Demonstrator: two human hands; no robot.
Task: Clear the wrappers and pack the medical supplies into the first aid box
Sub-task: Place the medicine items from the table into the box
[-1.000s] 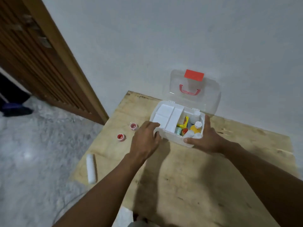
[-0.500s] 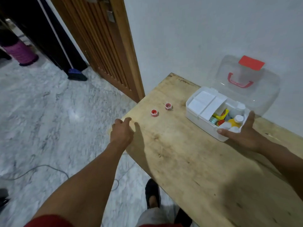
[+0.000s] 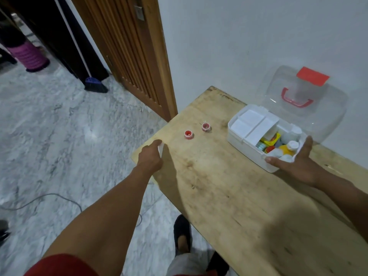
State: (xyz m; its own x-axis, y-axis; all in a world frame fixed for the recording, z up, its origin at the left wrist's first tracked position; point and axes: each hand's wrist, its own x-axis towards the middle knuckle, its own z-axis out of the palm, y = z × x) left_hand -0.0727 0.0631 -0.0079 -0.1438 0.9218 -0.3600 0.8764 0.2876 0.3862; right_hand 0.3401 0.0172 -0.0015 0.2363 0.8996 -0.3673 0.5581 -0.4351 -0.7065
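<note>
**A:** Box position and heading?

**B:** The first aid box (image 3: 249, 152) is at 2 o'clock on the surface (image 3: 229, 196), close to the wall (image 3: 239, 46). Its long axis runs 10-to-4. The clear lid (image 3: 318, 116) is open and tipped back toward 1 o'clock.

**A:** Hands?

**B:** The right hand (image 3: 294, 162) grips the box's 4 o'clock corner, thumb on the near wall and fingers spread up the end wall. The left hand (image 3: 149, 158) is at the 9 o'clock edge, fingers curled over a white roll (image 3: 161, 150). The roll is mostly hidden; the visible strip runs roughly 12-to-6.

**A:** Counts?

**B:** One box, one roll and two pots: near red pot (image 3: 188, 134) and far red pot (image 3: 206, 127). The pots sit side by side at 10 o'clock, between the left hand and the box and apart from both. Inside the box, a white tray (image 3: 249, 120) fills the 10 o'clock half and bottles (image 3: 291, 145) fill the 4 o'clock half. I can't tell how many bottles.

**A:** Room?

**B:** Bare wood from centre out to 5 o'clock. The roll sits right at the edge, with the floor (image 3: 59, 136) beyond.
</note>
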